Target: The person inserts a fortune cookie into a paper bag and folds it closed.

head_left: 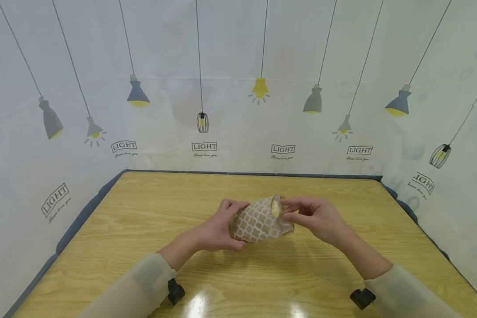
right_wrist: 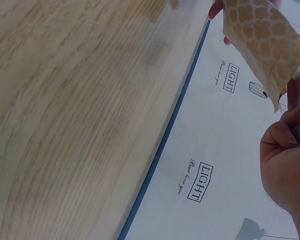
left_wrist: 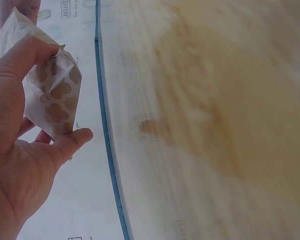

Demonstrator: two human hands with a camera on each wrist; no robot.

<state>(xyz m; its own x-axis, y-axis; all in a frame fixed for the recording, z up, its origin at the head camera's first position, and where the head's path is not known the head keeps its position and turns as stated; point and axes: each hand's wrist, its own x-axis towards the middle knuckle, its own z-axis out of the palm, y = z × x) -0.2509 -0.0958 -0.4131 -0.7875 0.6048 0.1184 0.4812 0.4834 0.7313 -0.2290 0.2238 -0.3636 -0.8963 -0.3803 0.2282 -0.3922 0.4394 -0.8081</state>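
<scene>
A brown paper bag (head_left: 256, 223) with a white lattice pattern is held up over the table, lying on its side with its mouth to the right. My left hand (head_left: 220, 225) grips the bag's left end, thumb below and fingers over the far side. Inside the mouth shows a pale yellow, rounded piece (head_left: 276, 209); the rest of it is hidden by the paper. At that mouth, the bent thumb and fingers of my right hand (head_left: 316, 216) pinch the bag's edge. The right wrist view has these fingertips (right_wrist: 293, 92) right at the paper's rim.
Below the hands is a light wooden table (head_left: 163, 198) with a dark blue edge. A white backdrop (head_left: 230, 44) printed with hanging lamps and "LIGHT" labels stands around its back and sides. Small black devices (head_left: 362, 298) sit at both wrists.
</scene>
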